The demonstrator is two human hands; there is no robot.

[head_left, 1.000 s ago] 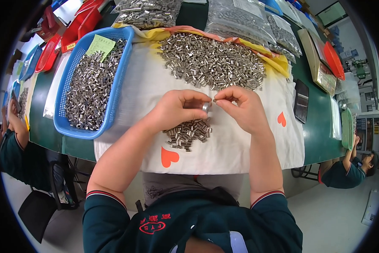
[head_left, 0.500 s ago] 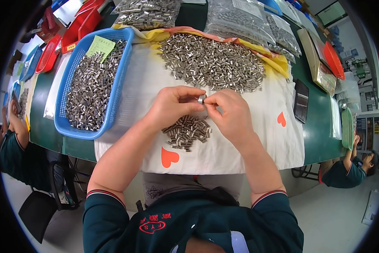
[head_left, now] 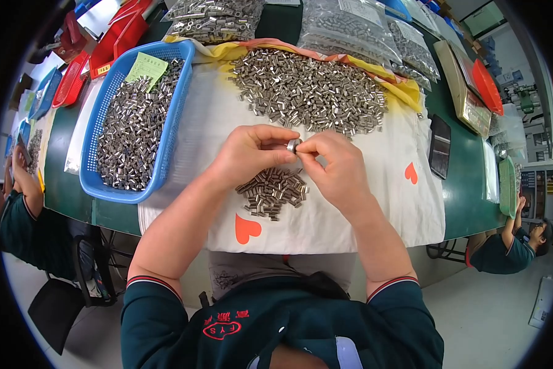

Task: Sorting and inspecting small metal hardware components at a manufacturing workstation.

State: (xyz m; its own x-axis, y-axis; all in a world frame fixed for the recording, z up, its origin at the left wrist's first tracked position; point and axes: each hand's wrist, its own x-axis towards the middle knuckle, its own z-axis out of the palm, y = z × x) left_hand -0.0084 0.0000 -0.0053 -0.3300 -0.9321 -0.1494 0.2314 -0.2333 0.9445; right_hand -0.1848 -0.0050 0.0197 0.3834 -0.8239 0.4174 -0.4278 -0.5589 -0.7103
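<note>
Over the white cloth, my two hands meet in front of me. My left hand [head_left: 247,155] grips a short, shiny metal ring [head_left: 292,146] between thumb and fingers. Against the ring's right side, the thumb and forefinger of my right hand [head_left: 339,165] are pinched together; whatever lies between those tips is too small and dark to make out. Just below the hands is a small pile of short metal tubes [head_left: 273,195]. Beyond them spreads a much larger heap of similar tubes [head_left: 310,92].
At the left, a blue basket [head_left: 182,107] holds many metal pieces and a green paper slip [head_left: 147,67]. Plastic bags of metal parts [head_left: 347,27] line the back. A dark phone [head_left: 439,147] lies on the green table [head_left: 458,203] at the right. Other people sit at both sides.
The metal ring has turned slightly and shifted a little to the left in my fingers. My hands and arms have otherwise hardly moved.
</note>
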